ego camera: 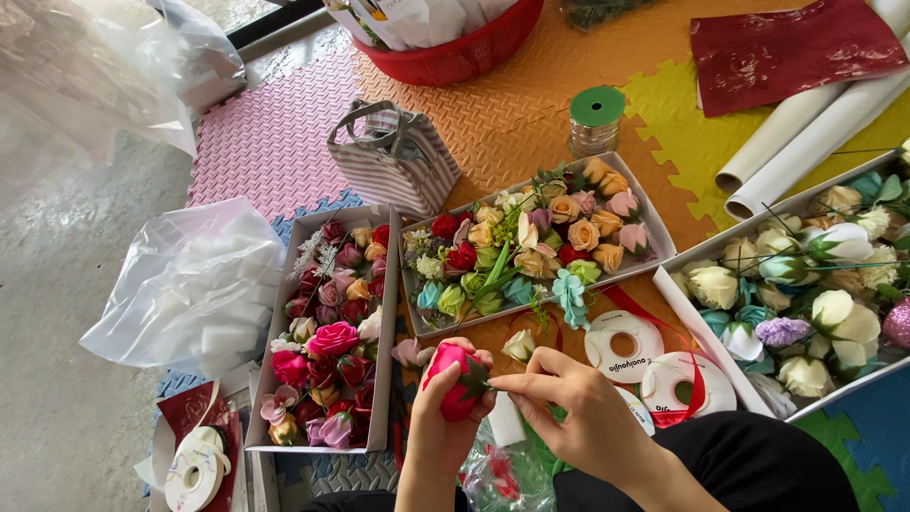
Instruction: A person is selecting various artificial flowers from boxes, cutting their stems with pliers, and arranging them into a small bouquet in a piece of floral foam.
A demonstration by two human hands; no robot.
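My left hand holds a bright pink artificial rosebud upright near the bottom middle. My right hand pinches the green sepals at the bud's right side with thumb and forefinger. Just above the hands lies a shallow white box packed with mixed-colour artificial flowers. To the left, a second white box holds red, pink and purple roses.
A third flower box sits at right, with two white ribbon spools and red ribbon before it. A striped gift bag, green wire spool, red basket, paper rolls and plastic bags lie around on foam mats.
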